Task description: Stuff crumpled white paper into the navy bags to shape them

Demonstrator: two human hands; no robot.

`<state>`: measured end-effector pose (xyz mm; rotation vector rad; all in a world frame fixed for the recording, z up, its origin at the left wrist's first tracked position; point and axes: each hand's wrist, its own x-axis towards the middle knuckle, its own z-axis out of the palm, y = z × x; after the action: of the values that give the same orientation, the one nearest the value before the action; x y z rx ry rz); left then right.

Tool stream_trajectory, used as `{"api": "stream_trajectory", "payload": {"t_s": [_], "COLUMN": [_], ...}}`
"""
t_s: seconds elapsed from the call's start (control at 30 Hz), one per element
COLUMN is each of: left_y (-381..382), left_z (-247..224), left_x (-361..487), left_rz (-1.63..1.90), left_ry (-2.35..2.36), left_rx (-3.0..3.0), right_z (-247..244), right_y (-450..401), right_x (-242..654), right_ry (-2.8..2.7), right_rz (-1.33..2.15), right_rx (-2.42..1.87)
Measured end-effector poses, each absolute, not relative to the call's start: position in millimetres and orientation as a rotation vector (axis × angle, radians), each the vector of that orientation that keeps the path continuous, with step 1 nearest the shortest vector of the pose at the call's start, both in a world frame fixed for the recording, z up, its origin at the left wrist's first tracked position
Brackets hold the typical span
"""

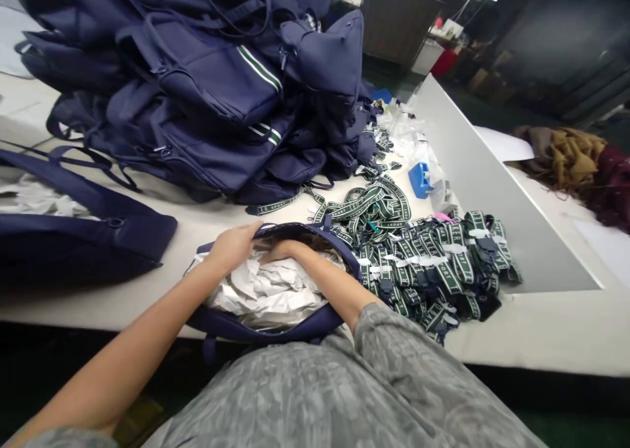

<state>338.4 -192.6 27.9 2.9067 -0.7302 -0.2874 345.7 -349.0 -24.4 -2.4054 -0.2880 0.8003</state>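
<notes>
Directly in front of me a navy bag (300, 333) lies with its mouth open towards me, filled with crumpled white paper (268, 290). My left hand (237, 243) is closed on the far left part of the bag's rim, its fingertips partly hidden. Inside the mouth, my right hand (281, 250) presses in among the paper near the far rim. Its fingers are mostly hidden there, so I cannot see whether they grip anything. To the left lies another open navy bag (132, 244), also with white paper in it.
Navy bags with striped trim (207, 74) are heaped at the back left. Green lettered straps (423, 258) lie bundled at the right, with loose ones (364, 208) behind. A blue tape dispenser (420, 180) and a grey upright panel (492, 205) stand farther right.
</notes>
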Motion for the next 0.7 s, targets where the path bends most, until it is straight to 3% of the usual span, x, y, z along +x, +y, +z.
{"api": "stream_trajectory", "payload": {"t_s": [0.17, 0.47, 0.7], "left_y": [-188.2, -163.5, -158.9], "left_z": [21.0, 31.6, 12.1], "left_x": [316.7, 279.4, 280.9], "left_rz": [-0.212, 0.250, 0.362], "left_ry": [-0.735, -0.933, -0.993], "left_rx": [2.960, 2.837, 2.907], "right_z": [-6.2, 35.5, 49.0], "right_y": [-353.5, -355.6, -374.7], "right_x": [324.8, 274.9, 248.6], "right_ry": [-0.284, -0.410, -0.290], "right_rz": [0.835, 0.454, 0.560], "right_rx": [-2.294, -2.143, -2.529]}}
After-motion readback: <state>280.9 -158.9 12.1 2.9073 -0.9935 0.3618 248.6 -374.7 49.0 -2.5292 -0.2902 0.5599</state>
